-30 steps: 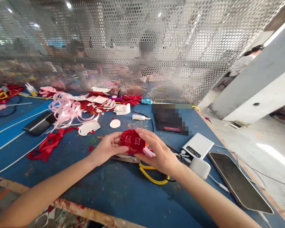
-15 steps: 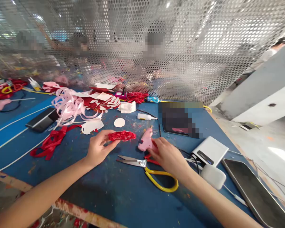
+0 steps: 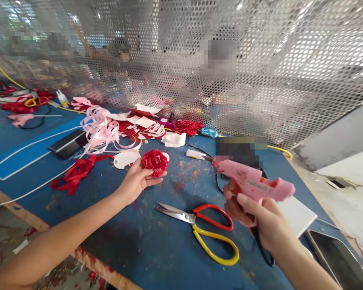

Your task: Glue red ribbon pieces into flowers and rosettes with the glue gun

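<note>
My left hand (image 3: 134, 181) is closed round the edge of a red ruffled rosette (image 3: 155, 163), whose face is turned toward me. Two pale, shiny patches show on that face. Off the table at the right, my right hand (image 3: 264, 219) grips a pink hot glue gun (image 3: 245, 177) by its handle, nozzle pointing left toward the rosette but apart from it. Between my hands lie scissors (image 3: 184, 216), blades slightly parted, with one red and one yellow handle. A white paper disc (image 3: 166, 156) is partly hidden behind the rosette.
Pink ribbon (image 3: 101, 129), red ribbon (image 3: 75, 173) and paper scraps (image 3: 145, 123) lie left and behind. A small white bottle (image 3: 195, 154) lies near the nozzle. A phone (image 3: 335, 257) and white box (image 3: 299, 213) sit right. A perforated metal screen (image 3: 181, 72) stands behind.
My right hand has lifted the glue gun off the table and turned its nozzle leftward. My left hand has tipped the rosette from edge-on to face-on. The view has shifted slightly.
</note>
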